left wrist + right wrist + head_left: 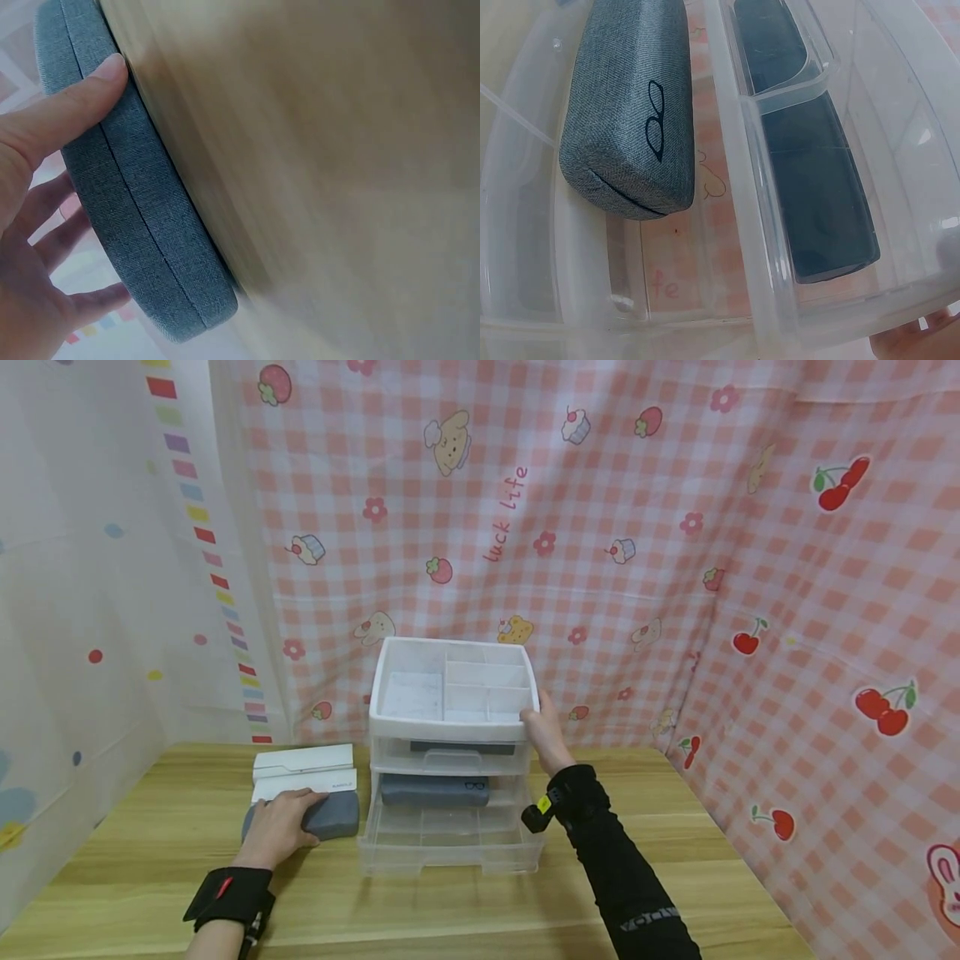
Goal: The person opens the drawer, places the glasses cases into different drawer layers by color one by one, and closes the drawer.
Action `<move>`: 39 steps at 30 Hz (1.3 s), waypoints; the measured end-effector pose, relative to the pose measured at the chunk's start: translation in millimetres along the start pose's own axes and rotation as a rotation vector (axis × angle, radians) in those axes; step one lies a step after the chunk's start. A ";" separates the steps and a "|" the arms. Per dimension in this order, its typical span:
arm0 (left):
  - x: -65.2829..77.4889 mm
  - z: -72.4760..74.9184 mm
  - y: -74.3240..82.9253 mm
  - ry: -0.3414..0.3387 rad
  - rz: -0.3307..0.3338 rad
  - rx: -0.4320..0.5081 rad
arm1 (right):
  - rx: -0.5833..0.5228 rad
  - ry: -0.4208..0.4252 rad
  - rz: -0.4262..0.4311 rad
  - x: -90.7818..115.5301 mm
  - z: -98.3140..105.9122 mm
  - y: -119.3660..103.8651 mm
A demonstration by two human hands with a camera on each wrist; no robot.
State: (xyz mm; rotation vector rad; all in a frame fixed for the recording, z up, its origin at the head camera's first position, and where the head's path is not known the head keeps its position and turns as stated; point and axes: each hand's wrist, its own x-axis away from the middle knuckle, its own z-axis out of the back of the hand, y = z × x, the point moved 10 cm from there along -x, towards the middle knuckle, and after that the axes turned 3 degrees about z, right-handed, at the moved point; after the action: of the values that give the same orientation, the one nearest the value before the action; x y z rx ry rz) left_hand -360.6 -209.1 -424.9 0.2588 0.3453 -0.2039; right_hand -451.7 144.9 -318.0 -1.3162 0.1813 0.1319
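My left hand [279, 828] grips a grey fabric glasses case [335, 816] lying on the table. In the left wrist view the thumb presses the near side of that case [142, 187], across its seam, with the fingers behind. My right hand [546, 731] holds the right rim of a white-topped drawer organizer [405, 728], thumb on top. Its lower clear drawer [450, 857] is pulled out. Inside lies another grey glasses case [626, 112], printed with a small pair of glasses. Behind the upper drawer's clear front sits a dark case [821, 202].
A white box or case [303, 764] lies behind the left-hand glasses case. The organizer's top tray [412, 693] has dividers on its right side. A patterned cloth [487, 527] hangs behind the wooden table [420, 927], with more cloth at both sides.
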 end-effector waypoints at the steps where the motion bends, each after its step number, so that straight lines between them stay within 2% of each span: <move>1: -0.3 0.6 0.2 0.003 -0.005 -0.004 | -0.003 0.000 0.000 0.1 -0.3 -0.1; 7: -1.2 0.5 -0.4 0.007 -0.037 -0.021 | -0.022 -0.003 0.006 0.7 -0.9 -1.3; 14: 2.3 0.2 -2.7 -0.052 -0.003 0.000 | -0.008 -0.007 -0.015 1.2 -0.8 1.0; 18: 6.1 7.6 -0.1 -0.057 -0.004 0.011 | -0.007 -0.008 -0.015 0.8 -1.6 0.9; 31: 10.5 61.3 25.3 0.070 -0.074 -0.038 | -0.008 -0.004 -0.004 1.2 -0.7 -0.4; 39: 10.0 97.9 50.7 0.138 -0.110 -0.156 | -0.008 -0.002 -0.002 1.9 -0.7 -1.3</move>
State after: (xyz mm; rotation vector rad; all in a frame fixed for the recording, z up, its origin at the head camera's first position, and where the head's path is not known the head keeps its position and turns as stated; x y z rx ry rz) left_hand -309.3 -190.4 -328.7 0.0997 0.5103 -0.2669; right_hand -449.6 143.9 -317.3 -1.3239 0.1778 0.1325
